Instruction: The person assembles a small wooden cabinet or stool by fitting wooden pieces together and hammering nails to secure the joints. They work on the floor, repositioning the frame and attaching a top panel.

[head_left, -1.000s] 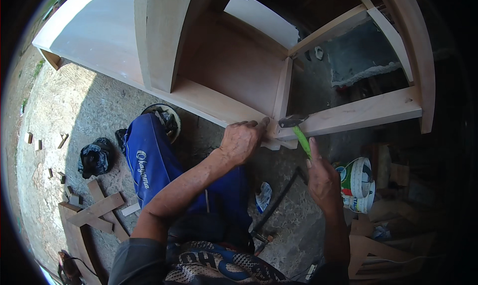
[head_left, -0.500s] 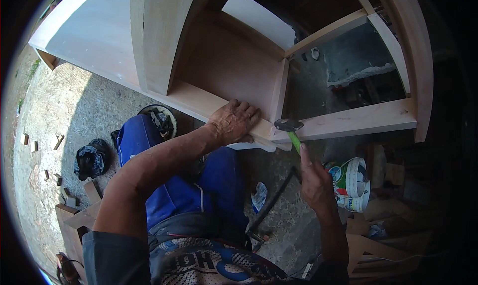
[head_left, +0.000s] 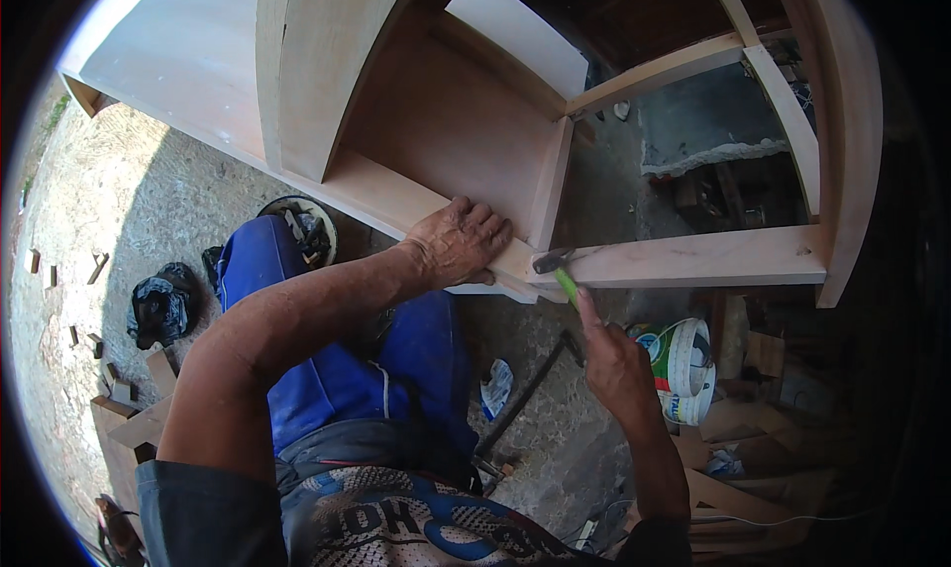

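A large pale wooden furniture frame (head_left: 684, 258) lies across the upper part of the view, with panels and open bays. My left hand (head_left: 458, 240) grips its front wooden rail (head_left: 381, 193), fingers bent over the top and thumb at the near edge. In my right hand (head_left: 616, 357) is a hammer (head_left: 567, 282) with a green handle, its index finger stretched along the handle. The dark hammer head is at the joint just right of my left hand, where the front rail meets the right-hand piece. Whether a nail stands under the head cannot be seen.
Paint buckets (head_left: 688, 354) stand on the right, near stacked wood pieces (head_left: 753, 488). By my knee is a bucket of dark scraps (head_left: 322, 232). A black plastic bag (head_left: 163, 305) and small wood offcuts (head_left: 109, 379) lie left. A dark bar (head_left: 530, 394) lies on the concrete floor.
The hammer head has come down and slightly left, closer to the joint. My left hand keeps its place on the rail. The whole view has shifted a little.
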Demonstrator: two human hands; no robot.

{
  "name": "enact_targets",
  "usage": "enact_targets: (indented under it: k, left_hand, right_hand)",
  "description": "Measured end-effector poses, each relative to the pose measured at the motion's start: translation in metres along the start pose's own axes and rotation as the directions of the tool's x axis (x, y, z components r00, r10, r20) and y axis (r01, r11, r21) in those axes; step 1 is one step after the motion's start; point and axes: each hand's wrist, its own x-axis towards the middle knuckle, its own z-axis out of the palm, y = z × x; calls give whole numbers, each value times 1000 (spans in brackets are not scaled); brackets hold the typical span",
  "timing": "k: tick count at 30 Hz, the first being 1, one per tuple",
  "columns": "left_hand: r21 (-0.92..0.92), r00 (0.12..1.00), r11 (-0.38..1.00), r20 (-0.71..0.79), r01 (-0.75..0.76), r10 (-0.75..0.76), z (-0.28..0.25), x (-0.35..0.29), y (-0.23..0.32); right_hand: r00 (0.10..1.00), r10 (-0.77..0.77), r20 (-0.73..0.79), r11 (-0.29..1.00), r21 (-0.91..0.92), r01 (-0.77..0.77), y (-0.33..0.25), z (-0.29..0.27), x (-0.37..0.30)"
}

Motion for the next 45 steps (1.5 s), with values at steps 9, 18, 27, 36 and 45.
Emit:
enact_targets:
  k: [9,18,27,36,45]
  left_hand:
    - [2,1000,1000,-6,-4,4,-1,0,0]
    - [-3,1000,1000,18,-6,6,0,-1,0]
    - [19,1000,1000,26,2,-3,1,-1,-2]
    - [7,1000,1000,16,-10,10,1,-1,-1]
    - [46,998,997,3,62,-62,-4,-4,0]
  right_hand:
    - [981,-89,-174,994,52,100,-1,8,3]
    - [859,-194,-475,967,53,248,-11,9,2]
    - [843,-169,-511,966,84,245,-19,1,-3]
    - [858,-152,-491,975,69,212,-23,-12,-12]
    - [981,-115,155,895,-412,170,-52,-91,48]
